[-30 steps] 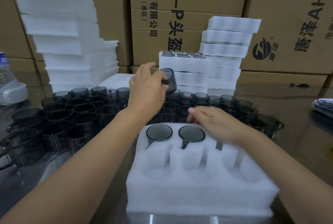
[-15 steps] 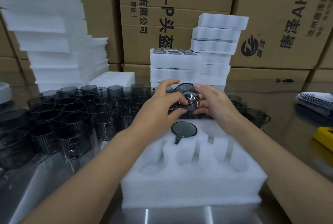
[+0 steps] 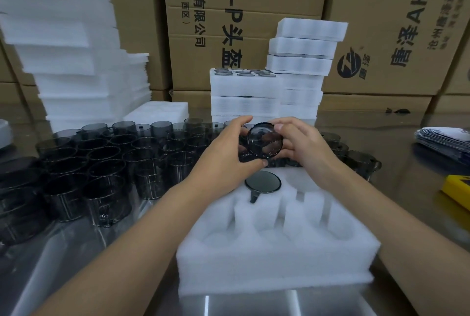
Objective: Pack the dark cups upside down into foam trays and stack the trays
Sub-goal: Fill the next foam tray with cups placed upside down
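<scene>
Single head-worn wide-angle view, looking forward and down from above near desk (image 3: 76, 264) edge; foam tray (image 3: 279, 259) close below, cardboard boxes (image 3: 254, 23) far, filling background.

Both the left hand (image 3: 223, 160) and right hand (image 3: 302, 145) grip a dark cup (image 3: 264, 140) above the foam tray (image 3: 274, 262).

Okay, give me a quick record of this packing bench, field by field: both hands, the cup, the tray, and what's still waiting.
left grip: fingers curled round the held cup
right grip: pinches the same cup from the other side
held cup: raised, one round end facing the camera
foam tray: one upside-down cup visible in the back row; front pockets empty
loose cups: upright, crowded left of the tray
packed trays: stacked behind
</scene>
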A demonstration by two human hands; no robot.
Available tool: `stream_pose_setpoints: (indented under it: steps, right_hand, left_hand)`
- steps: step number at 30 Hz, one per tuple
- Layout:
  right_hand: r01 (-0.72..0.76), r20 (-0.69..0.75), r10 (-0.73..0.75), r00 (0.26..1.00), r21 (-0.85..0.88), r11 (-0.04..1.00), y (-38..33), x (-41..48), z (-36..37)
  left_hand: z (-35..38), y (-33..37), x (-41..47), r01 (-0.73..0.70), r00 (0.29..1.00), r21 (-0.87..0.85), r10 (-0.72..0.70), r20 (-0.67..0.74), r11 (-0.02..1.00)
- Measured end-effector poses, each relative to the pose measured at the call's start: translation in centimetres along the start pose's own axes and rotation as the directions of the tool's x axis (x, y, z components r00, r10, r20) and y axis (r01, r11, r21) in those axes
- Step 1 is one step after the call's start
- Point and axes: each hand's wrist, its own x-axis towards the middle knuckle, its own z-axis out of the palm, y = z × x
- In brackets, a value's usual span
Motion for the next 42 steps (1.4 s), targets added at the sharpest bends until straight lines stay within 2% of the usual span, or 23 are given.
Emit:
stream_pose_setpoints:
  steps: [11,18,24,29,32,36,42]
  right_hand:
    - [0.034,0.069,-0.031,0.997,-0.048,0.998,0.1,-0.4,0.1]
    - [0.018,0.102,-0.021,0.995,0.026,0.999,0.7,0.2,-0.1]
    - [-0.016,0.090,0.007,0.996,0.108,0.994,0.7,0.3,-0.2]
    - [-0.037,0.145,0.028,0.989,0.058,0.998,0.8,-0.2,-0.7]
    - [0.002,0.156,-0.013,0.988,0.070,0.998,0.6,-0.6,-1.1]
    - [0.063,0.081,-0.076,0.994,0.151,0.987,0.3,-1.0,-1.5]
    - [0.123,0.065,-0.131,0.989,0.123,0.985,0.5,-1.3,-2.1]
  left_hand:
    - [-0.1,0.1,0.1,0.001,1.000,0.049,-0.001,0.007,0.999]
    - [-0.2,0.1,0.0,-0.018,1.000,0.048,0.017,0.018,0.999]
    - [-0.3,0.4,0.0,-0.009,1.000,-0.043,0.009,-0.012,0.999]
    - [-0.5,0.4,0.2,0.017,1.000,-0.073,-0.018,-0.015,0.997]
    - [-0.5,0.5,0.3,0.011,1.000,-0.086,-0.011,0.000,0.996]
    - [-0.5,0.4,0.2,0.058,0.998,-0.201,-0.057,0.009,0.978]
    - [-0.5,0.4,0.2,0.052,0.998,-0.166,-0.048,0.028,0.985]
